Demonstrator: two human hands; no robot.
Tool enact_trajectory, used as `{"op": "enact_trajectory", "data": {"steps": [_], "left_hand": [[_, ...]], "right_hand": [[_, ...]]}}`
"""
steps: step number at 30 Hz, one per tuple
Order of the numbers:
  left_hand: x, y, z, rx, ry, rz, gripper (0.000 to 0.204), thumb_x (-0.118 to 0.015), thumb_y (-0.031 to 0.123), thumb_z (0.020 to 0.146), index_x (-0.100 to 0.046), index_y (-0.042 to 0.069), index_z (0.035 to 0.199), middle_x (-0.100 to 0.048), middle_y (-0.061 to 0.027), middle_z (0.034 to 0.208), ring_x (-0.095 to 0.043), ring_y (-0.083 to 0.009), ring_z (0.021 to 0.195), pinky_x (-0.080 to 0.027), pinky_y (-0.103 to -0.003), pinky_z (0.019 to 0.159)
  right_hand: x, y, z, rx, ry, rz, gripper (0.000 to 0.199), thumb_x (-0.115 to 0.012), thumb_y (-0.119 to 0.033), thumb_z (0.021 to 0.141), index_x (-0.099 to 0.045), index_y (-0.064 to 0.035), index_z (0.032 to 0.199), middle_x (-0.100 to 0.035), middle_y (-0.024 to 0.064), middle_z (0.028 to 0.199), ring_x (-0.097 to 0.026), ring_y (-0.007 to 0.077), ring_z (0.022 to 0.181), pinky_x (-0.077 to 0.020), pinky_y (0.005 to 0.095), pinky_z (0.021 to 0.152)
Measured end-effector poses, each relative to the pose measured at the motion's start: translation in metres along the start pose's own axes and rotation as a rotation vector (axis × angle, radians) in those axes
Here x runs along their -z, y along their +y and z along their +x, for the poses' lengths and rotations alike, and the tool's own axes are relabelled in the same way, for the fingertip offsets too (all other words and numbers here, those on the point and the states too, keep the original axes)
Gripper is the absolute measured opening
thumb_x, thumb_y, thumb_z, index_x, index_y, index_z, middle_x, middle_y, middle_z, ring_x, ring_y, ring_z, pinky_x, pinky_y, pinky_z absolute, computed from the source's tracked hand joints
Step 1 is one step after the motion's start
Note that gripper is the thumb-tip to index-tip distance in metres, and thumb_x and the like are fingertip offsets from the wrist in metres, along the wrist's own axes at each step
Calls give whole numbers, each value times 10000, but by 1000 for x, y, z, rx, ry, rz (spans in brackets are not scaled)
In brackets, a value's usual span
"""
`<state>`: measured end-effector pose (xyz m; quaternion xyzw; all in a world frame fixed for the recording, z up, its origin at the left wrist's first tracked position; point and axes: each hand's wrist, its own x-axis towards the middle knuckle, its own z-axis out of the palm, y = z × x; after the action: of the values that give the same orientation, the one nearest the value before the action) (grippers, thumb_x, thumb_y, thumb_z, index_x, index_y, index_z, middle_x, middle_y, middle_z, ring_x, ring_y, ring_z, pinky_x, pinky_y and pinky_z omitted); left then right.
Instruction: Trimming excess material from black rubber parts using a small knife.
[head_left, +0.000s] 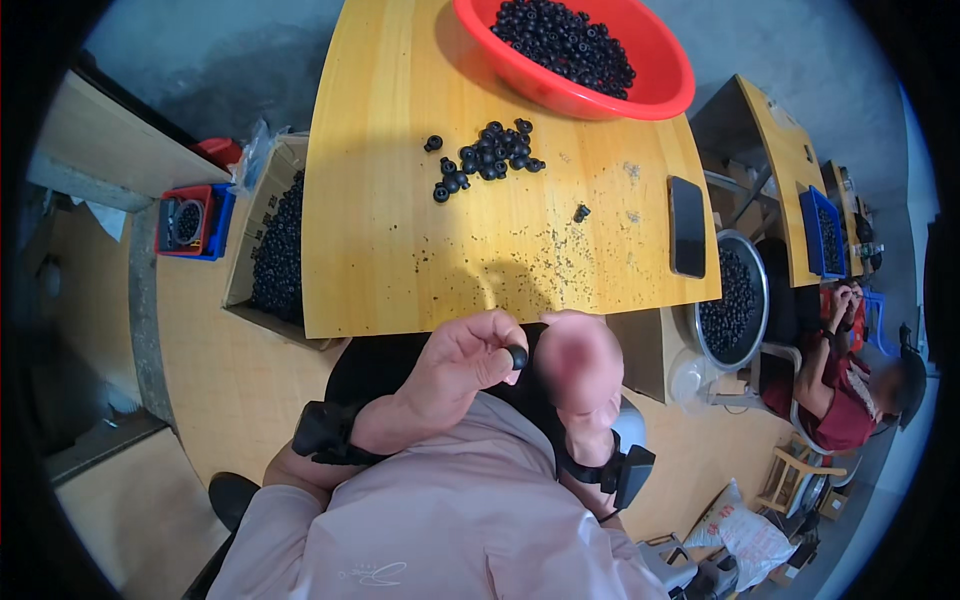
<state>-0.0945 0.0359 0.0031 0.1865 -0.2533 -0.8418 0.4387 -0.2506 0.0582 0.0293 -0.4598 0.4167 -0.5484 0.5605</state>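
Note:
My left hand (455, 365) is closed in a pinch just off the table's near edge. Between its thumb and fingers sits a small black round part (517, 357), smooth and ball-like. Close beside it, my right hand (580, 365) is blurred, so its fingers and anything in them cannot be made out. On the yellow wooden table (370, 240), a loose pile of black ball-shaped parts with ring-like necks (492, 152) lies beyond my hands. A single black piece (582, 213) rests apart, among scattered dark crumbs.
A red basin (675, 85) of black parts stands at the far edge. The phone (687, 225) lies at the table's right. Left is a cardboard box (240, 285) of parts; right, a metal bowl (758, 325). Another person (835, 395) sits at the far right.

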Motion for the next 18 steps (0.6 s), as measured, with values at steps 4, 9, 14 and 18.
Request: {"op": "enact_trajectory", "data": {"steps": [4, 9, 14, 18], "left_hand": [[-2, 0, -2, 1, -14, 19, 192, -637, 155, 801, -551, 15, 901, -536, 9, 768, -497, -54, 685, -384, -174, 619], [-2, -1, -3, 0, -25, -7, 178, -633, 111, 799, -553, 8, 920, -550, 9, 802, -498, -42, 716, -387, -170, 631], [-5, 2, -5, 39, 42, 5, 166, -605, 43, 731, -544, -19, 872, -556, -42, 843, -522, -89, 778, -398, -207, 686], [-7, 4, -5, 35, 38, 42, 140, -604, 51, 747, -538, -11, 854, -548, -38, 831, -510, -81, 749, -392, -209, 672]], "right_hand": [[4, 2, -8, 147, -20, -209, 274, -577, -122, 803, -536, 13, 1037, -532, 60, 755, -473, 112, 639, -385, 221, 594], [-5, -5, -6, 346, -90, -479, 220, -590, -96, 798, -551, 29, 975, -568, 105, 700, -521, 179, 549, -415, 261, 516], [-3, -4, -6, 374, -96, -543, 228, -605, -113, 793, -555, 27, 965, -554, 105, 655, -513, 197, 514, -408, 264, 496], [-4, -7, -5, 358, -103, -542, 203, -591, -126, 808, -561, 10, 955, -550, 105, 646, -521, 209, 511, -409, 280, 488]]}}
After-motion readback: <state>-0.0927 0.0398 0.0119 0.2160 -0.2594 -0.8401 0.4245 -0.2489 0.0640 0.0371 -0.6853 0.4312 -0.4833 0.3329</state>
